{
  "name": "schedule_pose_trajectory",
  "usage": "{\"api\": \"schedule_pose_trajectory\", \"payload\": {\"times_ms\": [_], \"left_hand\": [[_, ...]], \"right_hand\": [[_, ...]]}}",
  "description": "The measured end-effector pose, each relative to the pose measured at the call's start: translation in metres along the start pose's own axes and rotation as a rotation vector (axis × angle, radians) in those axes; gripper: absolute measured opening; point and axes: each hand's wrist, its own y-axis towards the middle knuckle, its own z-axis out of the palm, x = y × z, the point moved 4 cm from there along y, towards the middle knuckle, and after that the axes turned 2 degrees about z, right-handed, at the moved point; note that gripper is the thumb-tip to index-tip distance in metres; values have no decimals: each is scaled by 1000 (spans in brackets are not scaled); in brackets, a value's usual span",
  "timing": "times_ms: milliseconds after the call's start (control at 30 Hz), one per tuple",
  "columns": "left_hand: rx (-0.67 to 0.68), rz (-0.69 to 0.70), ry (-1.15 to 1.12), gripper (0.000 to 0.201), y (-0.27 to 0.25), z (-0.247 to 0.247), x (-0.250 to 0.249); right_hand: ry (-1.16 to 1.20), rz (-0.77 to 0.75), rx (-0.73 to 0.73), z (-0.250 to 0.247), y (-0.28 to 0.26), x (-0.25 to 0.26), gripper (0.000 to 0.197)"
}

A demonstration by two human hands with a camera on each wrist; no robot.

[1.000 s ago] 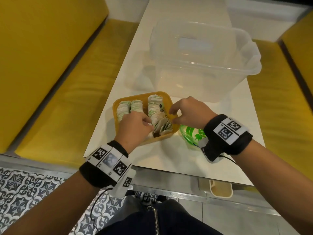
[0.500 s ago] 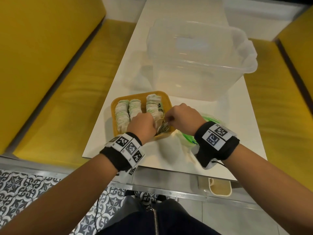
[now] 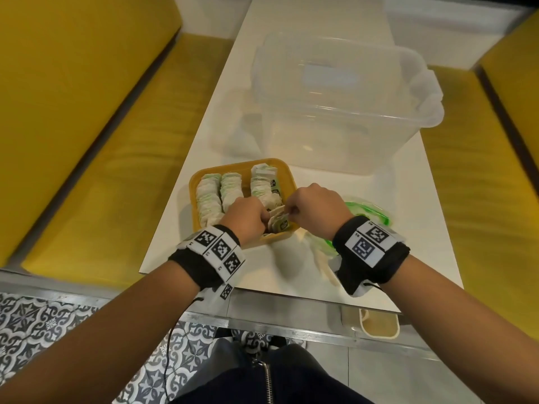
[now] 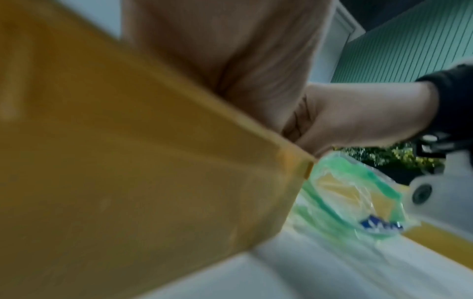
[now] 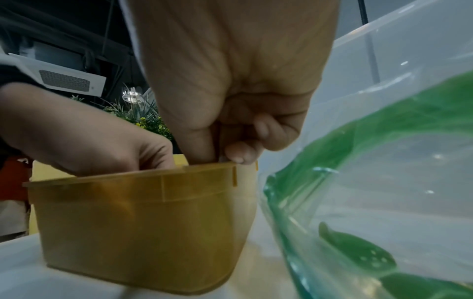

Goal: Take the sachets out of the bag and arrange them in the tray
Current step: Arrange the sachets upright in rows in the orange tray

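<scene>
Both hands tuck small white paper sachets into the square yellow plastic tray. Left hand and right hand pinch them. Next, straighten that row.

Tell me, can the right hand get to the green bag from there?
Probably yes. The green bag lies on the table just beside the right hand, with nothing between them, though the hand's fingers are busy in the yellow tray.
</scene>
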Motion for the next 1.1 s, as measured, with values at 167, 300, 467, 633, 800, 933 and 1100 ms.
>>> {"api": "schedule_pose_trajectory", "payload": {"times_ms": [167, 300, 467, 633, 800, 933, 1100], "left_hand": [[-109, -68, -178, 20, -11, -29, 8], [-360, -133, -587, 23, -19, -42, 22], [-222, -277, -883, 13, -19, -33, 2], [-64, -246, -1164, 20, -20, -20, -17], [-18, -248, -1292, 52, -15, -19, -27], [10, -209, -1315, 56, -11, -13, -26], [-39, -180, -1441, 56, -7, -6, -12]], "right_hand": [[163, 21, -60, -14, 1, -7, 23], [378, 142, -290, -27, 6, -21, 22], [473, 215, -167, -6, 6, -17, 32], [391, 164, -147, 13, 1, -6, 28], [415, 217, -222, 16, 1, -1, 20], [476, 242, -252, 21, -1, 0, 16], [569, 282, -275, 24, -2, -1, 17]]}}
